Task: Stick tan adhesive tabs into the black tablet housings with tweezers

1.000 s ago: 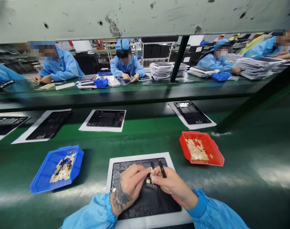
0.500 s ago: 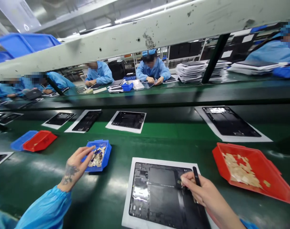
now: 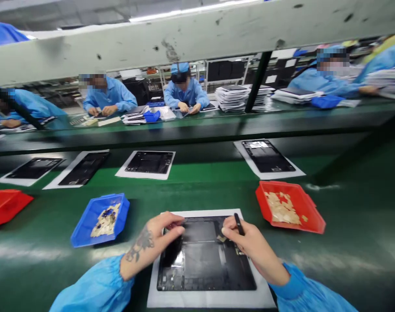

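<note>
Left hand (image 3: 155, 245) and right hand (image 3: 251, 245) are facing each other in the head view, over a dark panel (image 3: 205, 264) that is lying flat on a white sheet (image 3: 184, 300), on the green bench (image 3: 197, 195) right before the worker. The sheet is showing past the panel's edges, so I'm guessing it is sparing the surface underneath from scratches. The left hand is keeping its thumb and forefinger parted near the upper left corner, with nothing visible between them; I can't tell whether the tips are touching the panel. The right hand is gripping a slim black tool (image 3: 239, 224), whose end is sticking up past the forefinger, perhaps so that the fingertips are staying usable. Just below those fingertips a small pale piece (image 3: 221, 238) is showing, though whether it is being pinched or lying on the panel I can't make out. A blue bin (image 3: 79, 234) is standing beyond the left hand and a red bin (image 3: 309, 219) beyond the right, both holding pale scraps and probably sitting there for easy reach. Farther back, more panels (image 3: 148, 162) are resting on sheets of their own, spaced apart, likely to avoid rubbing, while co-workers (image 3: 186, 91) are bending over the far side.
</note>
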Demonstrator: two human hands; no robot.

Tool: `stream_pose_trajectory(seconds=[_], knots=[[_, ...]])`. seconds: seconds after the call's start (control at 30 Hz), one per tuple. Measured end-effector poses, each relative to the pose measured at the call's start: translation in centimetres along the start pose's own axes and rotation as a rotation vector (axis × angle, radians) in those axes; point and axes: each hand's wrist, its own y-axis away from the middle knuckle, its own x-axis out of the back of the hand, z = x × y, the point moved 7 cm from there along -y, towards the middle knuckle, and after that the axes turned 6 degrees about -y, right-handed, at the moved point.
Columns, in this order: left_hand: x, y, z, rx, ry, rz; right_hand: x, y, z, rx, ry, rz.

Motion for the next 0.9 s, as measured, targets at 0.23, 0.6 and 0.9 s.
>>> stream_pose_trajectory(seconds=[0.23, 0.6, 0.9], knots=[[-9.8, -3.6, 4.9, 0.067, 0.356, -0.335, 0.7, 0.5, -0.2, 0.011, -0.071, -0.071], [-12.4, -7.0, 9.8, 0.127, 0.72, -0.368, 6.5, 2.5, -3.6, 0.147, 0.141, -0.015], [-17.1, -9.0, 13.9, 0.172, 0.958, -0.55, 11.6, 3.3, -4.6, 0.298, 0.158, 0.136]])
